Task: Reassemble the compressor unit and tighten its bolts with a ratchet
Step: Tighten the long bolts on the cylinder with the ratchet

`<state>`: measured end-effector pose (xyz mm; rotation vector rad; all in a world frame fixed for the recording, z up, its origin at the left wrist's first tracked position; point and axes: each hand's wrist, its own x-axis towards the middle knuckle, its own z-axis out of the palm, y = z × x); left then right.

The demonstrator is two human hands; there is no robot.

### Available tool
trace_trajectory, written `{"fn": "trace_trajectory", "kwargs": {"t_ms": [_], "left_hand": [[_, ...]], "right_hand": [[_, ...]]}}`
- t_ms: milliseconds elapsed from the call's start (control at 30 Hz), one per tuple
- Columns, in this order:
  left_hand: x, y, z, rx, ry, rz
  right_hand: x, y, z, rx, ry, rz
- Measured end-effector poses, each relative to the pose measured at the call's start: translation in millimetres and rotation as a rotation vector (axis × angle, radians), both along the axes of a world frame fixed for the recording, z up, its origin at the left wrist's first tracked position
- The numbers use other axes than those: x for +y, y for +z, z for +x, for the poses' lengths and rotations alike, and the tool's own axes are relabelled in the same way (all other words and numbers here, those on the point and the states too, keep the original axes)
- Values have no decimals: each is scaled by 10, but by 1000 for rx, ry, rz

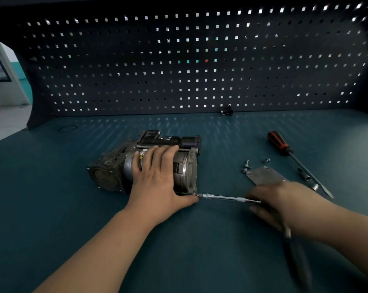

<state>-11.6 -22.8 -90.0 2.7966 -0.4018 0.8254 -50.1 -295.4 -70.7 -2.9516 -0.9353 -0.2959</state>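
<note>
The compressor unit (115, 166), a grimy grey metal cylinder with a black block on top, lies on its side near the middle of the blue-green workbench (62, 218), its round end cover facing right.

In the head view, the left hand (155, 178) lies flat over the casing, fingers spread and straight, thumb stretched down to the lower corner of the end cover. I take that as bracing, so the body does not roll or slide under the turning force.

The right hand (284, 199) is blurred, but it appears wrapped round the head of the dark-handled ratchet (296, 261), whose slim silver extension bar (223, 197) runs level to a bolt at that same corner. The long bar likely keeps the knuckles away from the casing.

Beside the right hand lie a flat grey metal plate (263, 175) and small loose screws (246, 166), presumably waiting their turn. Beyond them is a red-and-black-handled screwdriver (278, 142).
</note>
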Motion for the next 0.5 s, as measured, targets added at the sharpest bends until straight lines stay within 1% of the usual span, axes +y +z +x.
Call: {"fn": "trace_trajectory", "kwargs": {"t_ms": [33,67,100,133,167,233,333,367,400,433,467,500], "left_hand": [[1,2,4,-3,-5,-7],[-2,2,3,-6,-11,-13],[-8,-3,-3,-9,-15,-13],[-12,-11,-8,-11,-14,-6],[-15,-21,-15,-13,-9,7],[-23,-25,-29,-17,6,35],[-35,8,-31,13,18,59],[-33,12,-28,20,17,53],[-28,12,-26,19,13,39],[-26,10,-25,16,5,20],[-27,7,-28,13,-4,2],[-31,0,-36,8,-10,-17]], "right_hand": [[-2,-16,-21,-187,60,-95],[-16,-35,-33,-290,103,-122],[-17,-57,-40,-325,119,-103],[-6,-85,-36,-291,103,-89],[-5,-114,-25,-202,75,-66],[-29,-138,-11,7,10,63],[-78,-108,53,224,-30,200],[-73,-71,90,348,-47,278],[-68,-32,121,516,-83,427],[-69,-2,158,721,-140,606],[-64,23,187,915,-189,738],[-60,43,198,1054,-205,811]]}}
